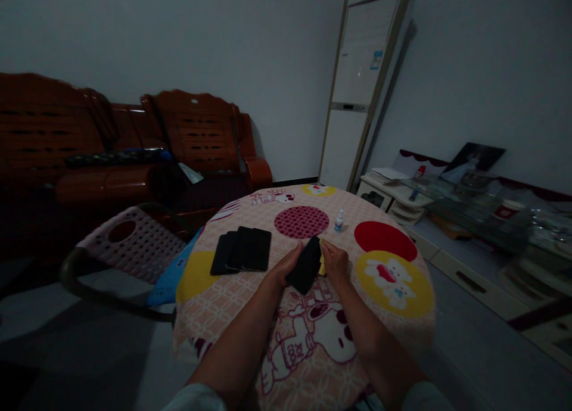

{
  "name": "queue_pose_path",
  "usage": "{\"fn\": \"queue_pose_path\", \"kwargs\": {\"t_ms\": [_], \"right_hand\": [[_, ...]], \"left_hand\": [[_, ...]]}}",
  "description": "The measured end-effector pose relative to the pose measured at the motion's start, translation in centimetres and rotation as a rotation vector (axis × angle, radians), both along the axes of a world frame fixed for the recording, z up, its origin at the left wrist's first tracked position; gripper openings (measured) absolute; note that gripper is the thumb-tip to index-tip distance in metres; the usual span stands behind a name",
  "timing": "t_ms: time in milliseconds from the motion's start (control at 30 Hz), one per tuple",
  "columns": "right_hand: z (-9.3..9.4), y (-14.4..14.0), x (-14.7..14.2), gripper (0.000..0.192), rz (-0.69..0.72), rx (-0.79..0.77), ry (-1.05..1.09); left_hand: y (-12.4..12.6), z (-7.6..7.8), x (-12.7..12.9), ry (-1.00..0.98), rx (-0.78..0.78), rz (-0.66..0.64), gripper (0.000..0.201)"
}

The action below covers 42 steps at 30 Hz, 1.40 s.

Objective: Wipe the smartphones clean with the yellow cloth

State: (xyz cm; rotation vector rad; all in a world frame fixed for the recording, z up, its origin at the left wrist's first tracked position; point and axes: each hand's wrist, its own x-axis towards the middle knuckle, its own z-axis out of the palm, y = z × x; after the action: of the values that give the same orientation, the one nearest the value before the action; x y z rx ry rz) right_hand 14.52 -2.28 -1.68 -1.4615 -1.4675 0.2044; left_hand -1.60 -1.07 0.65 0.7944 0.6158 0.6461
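My left hand (287, 264) grips a black phone (304, 267) by its left side, tilted above the round table. At the phone's right edge my right hand (335, 260) pinches a yellow cloth (322, 264), which touches the phone. Part of the cloth is hidden behind the fingers and the phone. To the left, several flat black devices (256, 249), like phones or small tablets, lie overlapping on the tablecloth. Beyond my right hand stands a small white bottle (339, 221) with a blue label.
A patterned tablecloth (295, 363) covers the table. At the left is a woven chair (134, 244) with a blue cushion (179, 274). Wooden seats (196, 131) line the back wall, beside a tall air conditioner (348, 131). A low cabinet with a cluttered glass top (465, 205) stands at the right.
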Motion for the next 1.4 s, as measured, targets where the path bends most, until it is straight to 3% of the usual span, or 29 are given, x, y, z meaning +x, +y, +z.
{"fn": "queue_pose_path", "kwargs": {"t_ms": [133,400,633,800,1033,1233,1400], "right_hand": [[0.4,-0.3,-0.3,0.036,0.023,0.011,0.02],[0.6,-0.1,-0.7,0.037,0.011,0.018,-0.076],[0.7,-0.3,-0.6,0.038,-0.06,-0.064,-0.19],[0.4,-0.2,-0.2,0.033,-0.089,-0.047,-0.207],[0.2,-0.5,-1.0,0.031,0.03,-0.055,-0.268],[1.0,-1.6,-2.6,0.028,0.188,-0.069,-0.482],[1.1,-1.6,-2.6,0.031,0.084,-0.067,-0.522]], "left_hand": [[-0.2,0.0,0.2,0.075,0.046,0.031,0.055],[-0.1,-0.3,0.2,0.032,0.074,0.037,0.051],[0.1,-0.1,0.0,-0.023,-0.041,0.001,0.062],[0.1,0.2,-0.2,-0.149,-0.075,0.0,0.06],[0.7,0.0,0.1,-0.191,-0.071,0.122,0.056],[1.0,-0.2,0.0,-0.162,-0.081,0.179,0.06],[0.8,-0.3,0.0,-0.123,-0.057,0.101,0.064]]}}
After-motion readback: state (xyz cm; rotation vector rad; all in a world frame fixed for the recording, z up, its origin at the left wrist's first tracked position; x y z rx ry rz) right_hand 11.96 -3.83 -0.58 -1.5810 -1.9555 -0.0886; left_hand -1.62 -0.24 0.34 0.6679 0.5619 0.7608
